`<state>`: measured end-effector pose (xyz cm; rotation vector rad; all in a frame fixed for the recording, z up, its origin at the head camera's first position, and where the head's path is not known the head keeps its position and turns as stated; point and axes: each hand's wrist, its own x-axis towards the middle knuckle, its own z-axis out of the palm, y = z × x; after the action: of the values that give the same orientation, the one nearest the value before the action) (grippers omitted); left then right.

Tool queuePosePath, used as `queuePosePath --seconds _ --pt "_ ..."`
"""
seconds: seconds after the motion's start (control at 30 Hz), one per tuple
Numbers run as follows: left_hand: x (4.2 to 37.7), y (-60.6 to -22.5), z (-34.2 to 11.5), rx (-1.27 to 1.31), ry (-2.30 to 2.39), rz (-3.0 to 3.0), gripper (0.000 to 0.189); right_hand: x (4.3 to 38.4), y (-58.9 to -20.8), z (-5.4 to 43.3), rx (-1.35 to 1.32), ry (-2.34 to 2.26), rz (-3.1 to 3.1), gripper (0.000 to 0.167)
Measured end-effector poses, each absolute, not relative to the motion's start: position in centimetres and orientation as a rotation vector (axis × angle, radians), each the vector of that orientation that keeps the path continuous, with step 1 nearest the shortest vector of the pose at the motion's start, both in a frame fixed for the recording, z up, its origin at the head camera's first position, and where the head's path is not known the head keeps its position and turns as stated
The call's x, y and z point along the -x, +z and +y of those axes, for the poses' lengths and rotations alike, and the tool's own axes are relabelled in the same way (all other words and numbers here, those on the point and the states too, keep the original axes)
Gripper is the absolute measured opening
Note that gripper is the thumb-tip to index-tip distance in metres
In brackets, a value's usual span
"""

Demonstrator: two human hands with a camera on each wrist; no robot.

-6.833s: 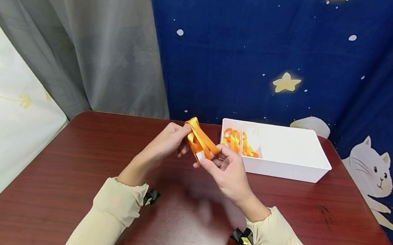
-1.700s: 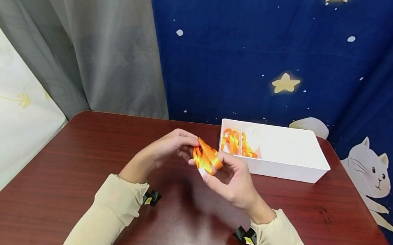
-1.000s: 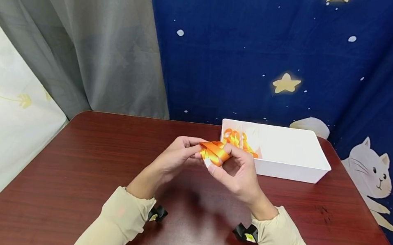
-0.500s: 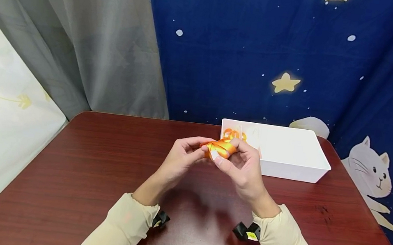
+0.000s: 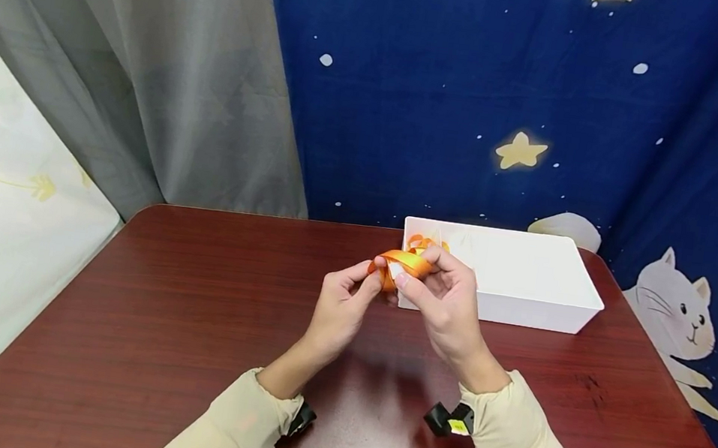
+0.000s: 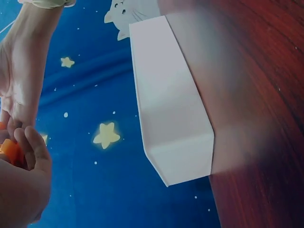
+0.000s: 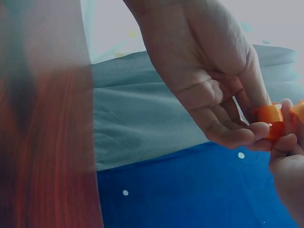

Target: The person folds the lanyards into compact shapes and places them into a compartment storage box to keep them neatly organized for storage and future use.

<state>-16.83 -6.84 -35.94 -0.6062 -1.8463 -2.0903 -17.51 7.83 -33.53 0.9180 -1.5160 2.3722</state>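
Note:
Both hands hold a looped orange ribbon (image 5: 416,263) with a white tag (image 5: 395,269) above the table, in front of the box's left end. My left hand (image 5: 339,311) pinches its left end between thumb and fingers. On the other side, my right hand (image 5: 452,316) grips the loops, thumb by the tag and index finger along the top. The left wrist view catches only a bit of the orange ribbon (image 6: 9,151) at its left edge. In the right wrist view, orange loops (image 7: 270,116) show between the fingers of both hands.
A white box (image 5: 534,314) stands at the back right of the dark red wooden table (image 5: 182,322). Its left end has compartments with more orange ribbons (image 5: 423,243), partly hidden by the hands. Grey and blue curtains (image 5: 417,95) hang behind the table edge.
My left hand has shifted right and its wrist has swung toward the right hand. The ribbon, longer and looser earlier, is now bunched into a smaller coil and sits farther right, overlapping the box.

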Motion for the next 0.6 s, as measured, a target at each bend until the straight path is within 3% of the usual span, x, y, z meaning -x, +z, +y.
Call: queuePosePath --seconds 0.4,0.6 --pt "15.9 -35.8 -6.4 0.554 -2.255 -1.854 0.033 17.8 -33.7 7.5 -0.712 2.405 -1.567 0.024" --pt "15.6 -35.3 -6.3 0.475 -2.429 -1.796 0.042 18.2 -34.0 7.6 -0.799 2.224 -1.680 0.012"
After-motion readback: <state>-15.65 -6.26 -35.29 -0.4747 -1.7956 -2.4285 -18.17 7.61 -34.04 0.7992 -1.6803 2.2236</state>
